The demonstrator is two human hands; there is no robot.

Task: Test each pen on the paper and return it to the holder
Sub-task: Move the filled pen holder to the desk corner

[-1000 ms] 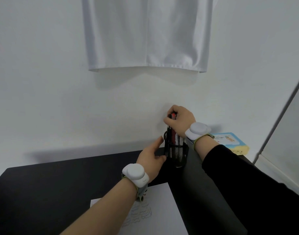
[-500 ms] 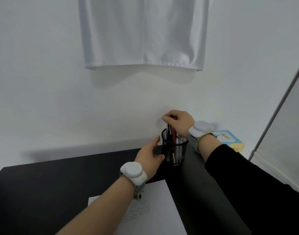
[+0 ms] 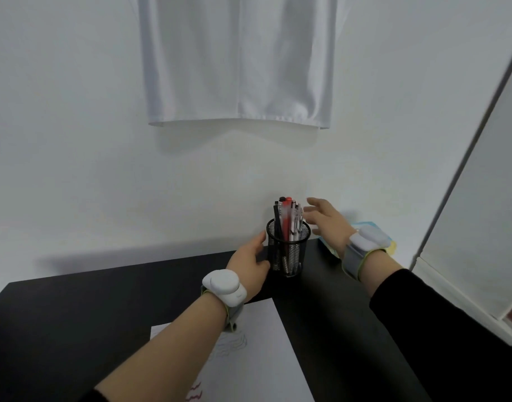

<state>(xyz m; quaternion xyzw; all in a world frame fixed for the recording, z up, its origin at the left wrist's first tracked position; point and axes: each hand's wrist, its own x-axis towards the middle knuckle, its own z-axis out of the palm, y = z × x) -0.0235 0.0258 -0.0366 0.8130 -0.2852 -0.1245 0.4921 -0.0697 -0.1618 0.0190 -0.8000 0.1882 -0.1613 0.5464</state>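
A: So, left hand (image 3: 249,264) wraps the side of the mesh holder (image 3: 288,250), likely to stop it tipping on the counter (image 3: 103,309).
B: Right hand (image 3: 324,220)?
A: Fingers spread, empty, just beside the pens (image 3: 288,219). All stand upright in the holder.
B: Paper (image 3: 257,358)?
A: Near the counter's front edge, below the left wrist, squiggles on it. Handy for testing.
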